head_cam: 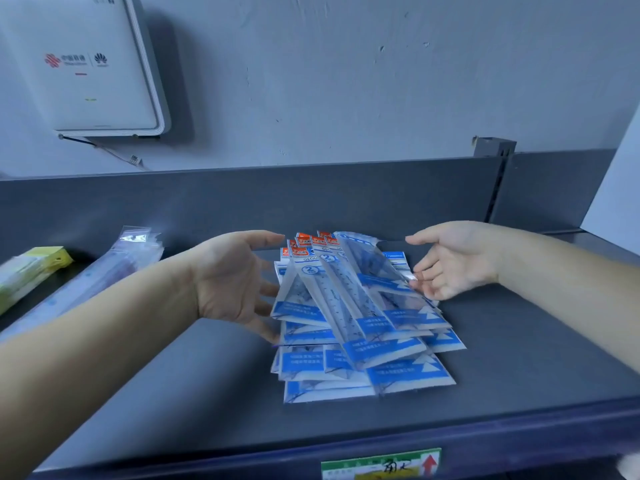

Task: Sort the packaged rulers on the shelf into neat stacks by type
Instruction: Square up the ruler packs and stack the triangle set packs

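Head view: both hands flank one heap of blue-and-white ruler packets (360, 320) lying on the dark shelf (519, 375), about midway between its back wall and front edge and a little right of centre. The packets are fanned and skewed, orange headers toward the back wall and blue bands toward the front edge; the lower ones stick out at the front.

Left hand (232, 282): palm turned inward toward the heap's left side, fingers spread and straight, tips at or just beside the packet edges; grip apart, holding nothing. Right hand (453, 261): palm likewise facing in, fingers loosely extended, tips touching or nearly touching the heap's right edge; grip apart, nothing clamped.

Judgement: the facing palms suit squaring the heap from both sides, pressing loose packets into one aligned stack. The slick wrappers look likely to slide over each other, so an uneven push could fan them further.

Toward the shelf's left end, well apart from the heap, lie clear-sleeved long rulers (104, 275) and, beyond them, a yellow-green pack (31, 271), apparently other types kept separate. A white wall box (83, 64) hangs above.
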`<state>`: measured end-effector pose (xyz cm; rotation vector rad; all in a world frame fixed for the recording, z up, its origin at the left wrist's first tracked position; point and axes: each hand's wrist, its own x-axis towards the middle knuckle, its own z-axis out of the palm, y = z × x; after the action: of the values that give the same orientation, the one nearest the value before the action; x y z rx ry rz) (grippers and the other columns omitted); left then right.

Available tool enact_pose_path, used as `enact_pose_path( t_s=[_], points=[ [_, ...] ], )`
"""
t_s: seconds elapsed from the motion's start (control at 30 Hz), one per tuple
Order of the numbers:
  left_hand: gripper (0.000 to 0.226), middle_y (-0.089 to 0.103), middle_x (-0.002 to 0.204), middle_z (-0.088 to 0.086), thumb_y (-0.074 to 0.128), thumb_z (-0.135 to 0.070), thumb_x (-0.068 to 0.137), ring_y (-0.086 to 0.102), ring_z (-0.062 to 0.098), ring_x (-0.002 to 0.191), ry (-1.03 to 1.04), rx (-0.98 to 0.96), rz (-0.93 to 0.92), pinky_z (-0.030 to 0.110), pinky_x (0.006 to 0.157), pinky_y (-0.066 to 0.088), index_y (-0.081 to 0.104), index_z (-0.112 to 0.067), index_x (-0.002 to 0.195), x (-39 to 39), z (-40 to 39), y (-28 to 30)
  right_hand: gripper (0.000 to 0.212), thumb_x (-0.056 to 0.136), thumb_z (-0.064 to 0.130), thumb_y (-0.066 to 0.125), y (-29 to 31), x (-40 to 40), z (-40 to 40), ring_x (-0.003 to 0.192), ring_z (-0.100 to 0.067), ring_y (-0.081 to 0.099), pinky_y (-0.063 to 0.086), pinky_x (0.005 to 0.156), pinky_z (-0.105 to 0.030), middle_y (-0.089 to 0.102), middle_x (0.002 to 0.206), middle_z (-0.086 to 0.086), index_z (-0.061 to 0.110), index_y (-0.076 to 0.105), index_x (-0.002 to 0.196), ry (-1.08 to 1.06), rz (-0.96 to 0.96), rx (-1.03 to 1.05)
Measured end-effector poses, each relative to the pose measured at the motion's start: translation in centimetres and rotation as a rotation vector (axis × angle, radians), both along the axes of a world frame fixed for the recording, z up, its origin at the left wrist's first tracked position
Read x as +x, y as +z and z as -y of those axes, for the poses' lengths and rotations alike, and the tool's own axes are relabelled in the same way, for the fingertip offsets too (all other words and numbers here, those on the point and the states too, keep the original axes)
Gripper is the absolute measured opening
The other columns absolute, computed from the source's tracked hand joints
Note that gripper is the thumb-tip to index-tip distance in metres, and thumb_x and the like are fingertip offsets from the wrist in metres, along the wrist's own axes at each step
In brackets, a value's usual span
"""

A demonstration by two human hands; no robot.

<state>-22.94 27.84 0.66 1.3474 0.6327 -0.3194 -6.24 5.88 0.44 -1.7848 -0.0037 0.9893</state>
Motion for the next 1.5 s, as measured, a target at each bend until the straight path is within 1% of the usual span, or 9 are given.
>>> enact_pose_path(
  t_s=[0.17,0.4,0.53,0.7,0.9,1.03,1.13,1.3,1.5],
  points=[
    [0.06,0.062,0.123,0.02,0.052,-0.043,0.071,0.059,0.042,0.105,-0.087,0.012,-0.051,0.066,0.086,0.043,0.058,-0.012,0.121,0.1,0.0,0.5,0.048,0.091,0.041,0.047,0.0,0.4,0.2,0.063,-0.013,0.038,0.029,0.054,-0.022,0.055,0.078,-0.003,-0.001,0.057,0.114,0.191,0.176,-0.195],
    [0.059,0.06,0.12,0.02,0.054,-0.039,0.065,0.061,0.041,0.094,-0.021,-0.026,-0.07,0.059,0.086,0.044,0.058,-0.006,0.115,0.0,1.0,0.5,0.043,0.09,0.032,0.051,0.1,0.1,1.7,0.09,-0.029,0.063,0.051,0.077,-0.041,0.062,0.109,-0.009,0.003,0.052,0.122,0.157,0.004,0.07],
    [0.062,0.064,0.107,0.024,0.057,-0.034,0.063,0.066,0.038,0.084,0.053,-0.072,-0.078,0.054,0.074,0.053,0.052,-0.004,0.117,0.3,1.4,-0.1,0.059,0.083,0.024,0.058,-0.6,-0.5,1.9,0.091,-0.027,0.067,0.058,0.07,-0.039,0.066,0.111,-0.019,-0.007,0.043,0.13,0.153,-0.074,0.128],
    [0.042,0.066,0.099,0.018,0.054,-0.038,0.076,0.065,0.032,0.08,0.076,-0.08,-0.074,0.041,0.068,0.056,0.054,-0.007,0.105,1.2,2.3,-0.5,0.038,0.09,0.021,0.057,-1.0,-1.2,0.8,0.114,-0.024,0.059,0.056,0.081,-0.04,0.057,0.13,-0.013,0.006,0.056,0.125,0.21,-0.043,0.151],
    [0.019,0.064,0.094,0.013,0.053,-0.028,0.087,0.06,0.028,0.083,0.07,0.121,0.032,0.036,0.074,0.048,0.057,-0.01,0.093,1.1,3.2,0.0,0.02,0.087,0.004,0.058,-1.2,-2.3,0.0,0.082,-0.026,0.067,0.056,0.077,-0.04,0.07,0.098,-0.013,0.005,0.064,0.106,0.236,0.033,0.152],
    [0.012,0.061,0.091,0.011,0.052,-0.022,0.089,0.059,0.026,0.078,0.089,0.203,0.125,0.033,0.07,0.048,0.056,-0.01,0.087,0.8,4.2,-0.6,0.01,0.083,-0.005,0.059,-1.7,-3.4,-0.6,0.063,-0.023,0.069,0.058,0.062,-0.035,0.071,0.08,-0.014,0.001,0.068,0.082,0.204,0.047,0.234],
    [0.008,0.061,0.09,0.011,0.052,-0.015,0.09,0.059,0.023,0.074,0.059,0.218,0.177,0.03,0.065,0.05,0.056,-0.009,0.086,0.7,4.6,-1.0,0.011,0.081,-0.008,0.061,-2.3,-3.7,-1.1,0.066,-0.02,0.069,0.058,0.065,-0.029,0.071,0.082,-0.013,-0.002,0.067,0.088,0.166,0.112,0.284],
    [0.012,0.064,0.117,0.017,0.059,-0.01,0.086,0.063,0.027,0.089,0.064,0.226,0.226,0.034,0.074,0.054,0.06,-0.01,0.097,0.8,3.9,-1.2,0.018,0.081,-0.013,0.057,-2.7,-3.7,-1.4,0.067,-0.021,0.067,0.058,0.063,-0.032,0.07,0.086,-0.015,-0.002,0.066,0.091,0.088,0.154,0.388],
    [0.043,0.073,0.099,0.007,0.068,-0.007,0.078,0.07,0.028,0.085,0.177,0.203,0.302,0.042,0.073,0.058,0.056,-0.023,0.116,1.1,3.5,-1.1,0.03,0.08,-0.014,0.057,-2.4,-3.9,-1.9,0.086,-0.028,0.067,0.057,0.079,-0.038,0.069,0.102,-0.019,-0.003,0.062,0.107,0.051,0.295,0.488]
  ],
)
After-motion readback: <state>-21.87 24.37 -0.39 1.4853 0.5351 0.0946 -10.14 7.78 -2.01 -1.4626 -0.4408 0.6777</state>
